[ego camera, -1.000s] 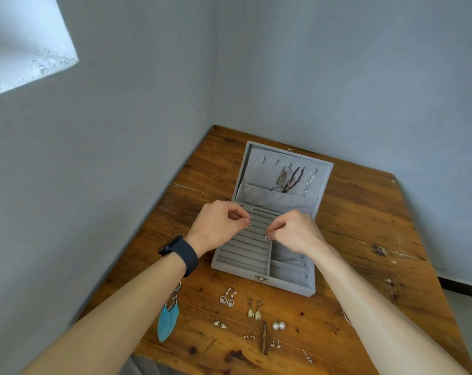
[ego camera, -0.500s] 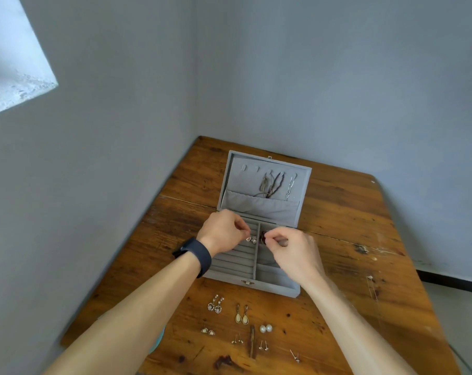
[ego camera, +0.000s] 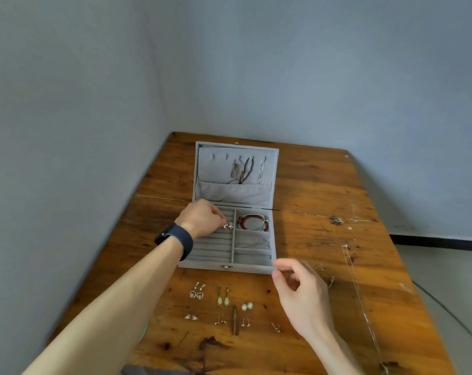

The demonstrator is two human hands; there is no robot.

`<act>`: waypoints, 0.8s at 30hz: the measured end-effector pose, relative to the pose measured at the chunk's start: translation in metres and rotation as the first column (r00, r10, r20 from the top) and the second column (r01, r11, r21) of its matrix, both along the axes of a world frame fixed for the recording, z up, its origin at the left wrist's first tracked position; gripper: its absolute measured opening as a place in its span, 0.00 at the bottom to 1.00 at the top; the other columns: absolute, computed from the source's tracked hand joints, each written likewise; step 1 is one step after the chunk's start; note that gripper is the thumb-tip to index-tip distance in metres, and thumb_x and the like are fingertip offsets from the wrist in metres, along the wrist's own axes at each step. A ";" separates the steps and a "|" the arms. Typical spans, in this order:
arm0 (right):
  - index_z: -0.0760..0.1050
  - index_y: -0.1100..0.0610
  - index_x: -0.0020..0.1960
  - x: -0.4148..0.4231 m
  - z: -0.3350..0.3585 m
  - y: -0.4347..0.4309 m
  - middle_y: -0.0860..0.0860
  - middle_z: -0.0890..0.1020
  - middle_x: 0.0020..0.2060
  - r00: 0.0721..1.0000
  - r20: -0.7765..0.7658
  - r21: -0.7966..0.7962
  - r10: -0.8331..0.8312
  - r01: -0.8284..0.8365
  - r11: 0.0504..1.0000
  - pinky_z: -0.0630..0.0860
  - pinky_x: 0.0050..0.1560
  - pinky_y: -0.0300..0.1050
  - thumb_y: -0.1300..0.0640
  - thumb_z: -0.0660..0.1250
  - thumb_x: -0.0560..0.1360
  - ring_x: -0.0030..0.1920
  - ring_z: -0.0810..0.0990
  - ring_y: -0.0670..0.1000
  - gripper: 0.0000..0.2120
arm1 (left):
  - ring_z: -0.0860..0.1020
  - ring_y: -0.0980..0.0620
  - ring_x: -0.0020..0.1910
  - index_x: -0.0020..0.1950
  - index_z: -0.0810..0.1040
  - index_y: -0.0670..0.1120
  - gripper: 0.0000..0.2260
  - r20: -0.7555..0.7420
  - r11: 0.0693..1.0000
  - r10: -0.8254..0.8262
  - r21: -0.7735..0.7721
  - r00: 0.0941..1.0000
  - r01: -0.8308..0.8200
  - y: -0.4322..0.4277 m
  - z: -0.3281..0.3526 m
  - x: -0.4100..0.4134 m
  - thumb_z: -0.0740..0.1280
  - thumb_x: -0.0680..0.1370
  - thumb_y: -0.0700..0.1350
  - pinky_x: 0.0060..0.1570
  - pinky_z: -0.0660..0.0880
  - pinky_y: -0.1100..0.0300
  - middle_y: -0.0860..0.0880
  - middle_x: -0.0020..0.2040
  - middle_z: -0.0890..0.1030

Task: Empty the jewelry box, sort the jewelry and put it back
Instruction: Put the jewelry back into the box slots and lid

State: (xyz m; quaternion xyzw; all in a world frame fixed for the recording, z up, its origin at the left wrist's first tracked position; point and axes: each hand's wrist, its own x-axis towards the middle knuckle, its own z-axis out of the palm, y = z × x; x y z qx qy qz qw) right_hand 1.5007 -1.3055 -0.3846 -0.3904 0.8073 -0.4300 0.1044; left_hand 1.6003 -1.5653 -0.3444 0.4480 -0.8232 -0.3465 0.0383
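Grey velvet-like lining covers the open jewelry box (ego camera: 233, 250), which sits toward the far left corner of the worn, knotty wooden desk (ego camera: 324, 185), its lid upright. My left hand (ego camera: 202, 221), a dark band (ego camera: 175, 240) on the wrist, rests over the ridged ring rolls in the left half; its fingertips are pinched on a small silvery earring pair (ego camera: 228, 226) at the divider. A red beaded bracelet (ego camera: 252, 221) coils in the far right compartment, and thin chains (ego camera: 245, 169) hang from hooks inside the lid. My right hand (ego camera: 300, 292) hovers just off the box's near right corner, thumb and forefinger nearly closed; whether they hold anything I cannot tell. Along the near edge lie paired earrings: heart drops (ego camera: 197, 290), cream teardrops (ego camera: 223, 296), round pearls (ego camera: 247, 306), small studs (ego camera: 220, 319). A fine chain (ego camera: 359, 293) trails along the right edge.
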 end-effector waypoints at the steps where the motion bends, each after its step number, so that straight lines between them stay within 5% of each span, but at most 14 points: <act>1: 0.79 0.43 0.54 -0.001 0.000 -0.001 0.36 0.79 0.50 1.000 -0.014 0.025 0.009 -0.009 1.000 0.73 0.43 0.26 0.55 0.72 0.76 0.49 0.77 0.38 0.10 | 0.79 0.59 0.43 0.42 0.82 0.56 0.04 -0.007 1.000 0.002 -0.008 1.000 -0.002 0.001 0.000 0.000 0.71 0.77 0.51 0.39 0.74 0.62 0.57 0.42 0.82; 7: 0.78 0.47 0.62 -0.003 -0.003 -0.011 0.39 0.73 0.59 0.994 -0.070 0.139 0.089 -0.078 0.987 0.65 0.53 0.26 0.50 0.69 0.77 0.59 0.74 0.42 0.14 | 0.81 0.55 0.41 0.40 0.82 0.55 0.05 0.009 1.000 0.001 0.030 1.000 -0.001 0.000 0.000 -0.001 0.72 0.76 0.50 0.42 0.80 0.58 0.56 0.41 0.83; 11: 0.78 0.48 0.62 -0.001 -0.008 -0.013 0.39 0.71 0.59 0.993 -0.087 0.120 0.080 -0.069 0.990 0.66 0.49 0.25 0.50 0.70 0.77 0.58 0.73 0.40 0.14 | 0.82 0.55 0.40 0.40 0.83 0.54 0.04 0.026 0.998 -0.002 0.064 1.000 0.000 -0.003 0.004 0.001 0.73 0.75 0.49 0.35 0.78 0.62 0.55 0.41 0.84; 19: 0.77 0.48 0.62 -0.001 -0.010 -0.016 0.40 0.71 0.59 0.988 -0.120 0.128 0.093 -0.078 0.989 0.65 0.48 0.23 0.48 0.69 0.77 0.57 0.72 0.39 0.14 | 0.80 0.55 0.42 0.42 0.83 0.54 0.03 0.076 0.998 -0.065 -0.015 0.995 0.066 0.002 0.003 -0.003 0.71 0.76 0.49 0.42 0.79 0.60 0.54 0.41 0.83; 24: 0.77 0.47 0.63 -0.007 -0.002 -0.028 0.42 0.74 0.59 0.983 -0.147 0.138 0.109 -0.089 0.986 0.62 0.50 0.25 0.48 0.68 0.77 0.60 0.72 0.43 0.15 | 0.81 0.55 0.44 0.41 0.83 0.54 0.05 0.005 0.994 -0.065 0.094 0.998 0.064 0.001 0.004 0.001 0.72 0.76 0.46 0.42 0.79 0.61 0.54 0.44 0.84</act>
